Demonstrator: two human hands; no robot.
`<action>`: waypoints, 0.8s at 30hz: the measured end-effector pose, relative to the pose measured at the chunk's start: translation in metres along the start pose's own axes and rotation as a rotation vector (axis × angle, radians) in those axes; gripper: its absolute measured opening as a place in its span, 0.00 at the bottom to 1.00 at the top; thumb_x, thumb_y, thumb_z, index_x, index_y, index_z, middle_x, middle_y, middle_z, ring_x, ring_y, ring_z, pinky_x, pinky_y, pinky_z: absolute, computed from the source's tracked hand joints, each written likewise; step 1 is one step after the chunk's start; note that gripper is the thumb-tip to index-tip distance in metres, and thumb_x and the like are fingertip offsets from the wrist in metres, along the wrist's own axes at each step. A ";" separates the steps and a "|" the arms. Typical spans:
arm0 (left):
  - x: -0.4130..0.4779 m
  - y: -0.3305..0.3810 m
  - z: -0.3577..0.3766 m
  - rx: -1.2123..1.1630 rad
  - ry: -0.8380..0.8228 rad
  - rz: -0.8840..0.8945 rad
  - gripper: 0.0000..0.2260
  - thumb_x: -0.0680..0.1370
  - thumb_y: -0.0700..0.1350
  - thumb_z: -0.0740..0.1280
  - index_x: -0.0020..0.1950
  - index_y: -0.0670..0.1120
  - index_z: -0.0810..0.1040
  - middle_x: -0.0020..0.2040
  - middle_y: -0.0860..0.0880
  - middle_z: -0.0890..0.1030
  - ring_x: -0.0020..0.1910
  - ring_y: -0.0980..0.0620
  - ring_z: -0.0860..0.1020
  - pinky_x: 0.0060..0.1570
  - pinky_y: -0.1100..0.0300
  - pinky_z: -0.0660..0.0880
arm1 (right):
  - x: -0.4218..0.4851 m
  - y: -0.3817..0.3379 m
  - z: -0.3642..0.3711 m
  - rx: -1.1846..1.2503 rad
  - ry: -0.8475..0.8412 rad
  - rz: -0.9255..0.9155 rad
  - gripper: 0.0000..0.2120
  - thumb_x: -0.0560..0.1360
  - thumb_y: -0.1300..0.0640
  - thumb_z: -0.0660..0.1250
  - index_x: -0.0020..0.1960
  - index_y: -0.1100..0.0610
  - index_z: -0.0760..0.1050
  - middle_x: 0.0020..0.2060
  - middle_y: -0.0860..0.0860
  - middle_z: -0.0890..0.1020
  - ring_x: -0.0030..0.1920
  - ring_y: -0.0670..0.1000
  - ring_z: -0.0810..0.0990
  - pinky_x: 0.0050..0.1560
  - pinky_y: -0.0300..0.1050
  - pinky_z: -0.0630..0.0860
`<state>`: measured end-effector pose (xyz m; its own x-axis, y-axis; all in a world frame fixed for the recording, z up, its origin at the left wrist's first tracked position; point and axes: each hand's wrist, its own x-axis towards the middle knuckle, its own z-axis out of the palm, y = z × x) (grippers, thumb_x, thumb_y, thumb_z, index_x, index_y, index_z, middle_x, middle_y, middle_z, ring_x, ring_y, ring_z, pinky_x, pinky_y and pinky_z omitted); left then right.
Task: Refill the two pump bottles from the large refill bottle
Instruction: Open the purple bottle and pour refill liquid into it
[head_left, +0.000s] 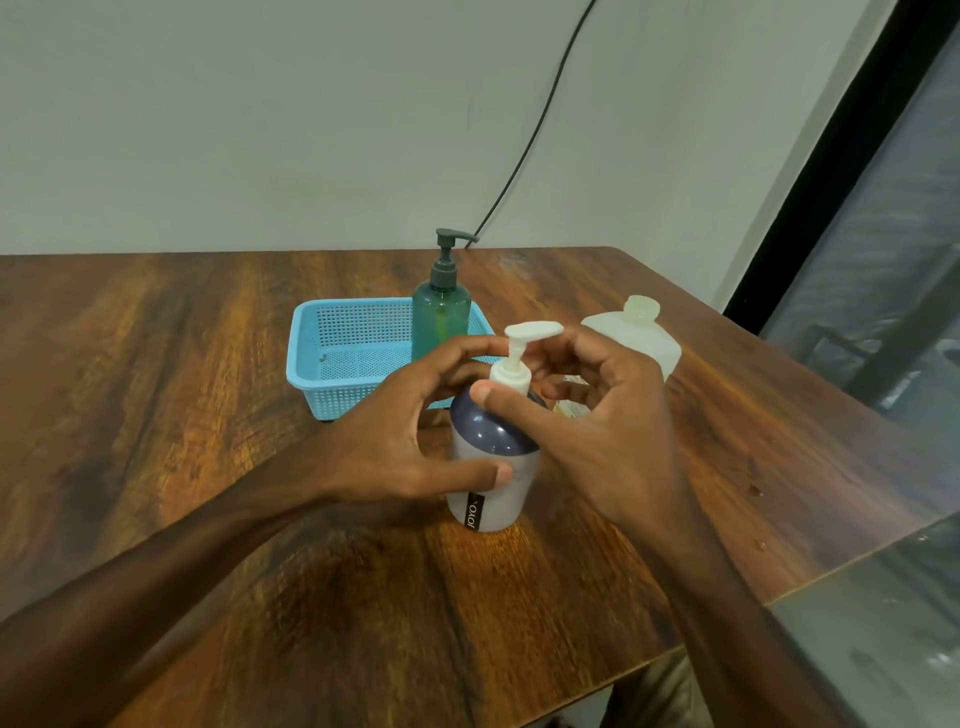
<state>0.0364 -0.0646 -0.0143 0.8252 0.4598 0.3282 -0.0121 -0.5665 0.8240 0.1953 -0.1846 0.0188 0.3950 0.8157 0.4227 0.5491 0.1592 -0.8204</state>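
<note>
Both forearms reach in over the wooden table (182, 364). Left hand (415, 436) wraps the white pump bottle (491, 483), thumb on its body, fingers curled behind. Right hand (597, 415) pinches the cream pump collar (511, 376), thumb in front. Behind stand a green pump bottle (441, 317) in a blue basket (337, 358) and the uncapped refill bottle (641, 338). A cable (540, 124) runs down the pale wall.

"JOYO" in white letters, running vertically on a dark strip low on the white pump bottle (491, 499), centre frame.
</note>
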 end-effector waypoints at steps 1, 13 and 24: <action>0.000 0.001 0.000 0.003 -0.006 0.009 0.40 0.69 0.51 0.80 0.75 0.65 0.63 0.70 0.63 0.75 0.70 0.60 0.75 0.64 0.57 0.79 | 0.000 0.001 -0.001 0.032 0.005 0.001 0.22 0.68 0.48 0.80 0.60 0.51 0.80 0.49 0.41 0.85 0.52 0.38 0.82 0.49 0.34 0.81; 0.001 0.004 0.002 0.022 -0.031 0.049 0.37 0.69 0.57 0.77 0.75 0.58 0.66 0.69 0.61 0.76 0.70 0.57 0.75 0.64 0.59 0.78 | -0.006 0.001 -0.004 0.097 -0.085 -0.013 0.17 0.70 0.51 0.79 0.57 0.49 0.81 0.51 0.41 0.85 0.55 0.41 0.83 0.53 0.41 0.83; 0.003 0.014 0.002 0.078 0.110 0.021 0.38 0.64 0.56 0.84 0.68 0.66 0.69 0.63 0.69 0.78 0.64 0.64 0.78 0.56 0.69 0.78 | -0.004 0.000 -0.006 0.138 -0.105 -0.046 0.18 0.75 0.59 0.75 0.64 0.53 0.79 0.56 0.44 0.85 0.58 0.44 0.83 0.61 0.51 0.81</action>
<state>0.0394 -0.0721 -0.0030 0.7583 0.5171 0.3971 0.0187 -0.6261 0.7795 0.1986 -0.1911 0.0195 0.2887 0.8582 0.4245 0.4554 0.2669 -0.8493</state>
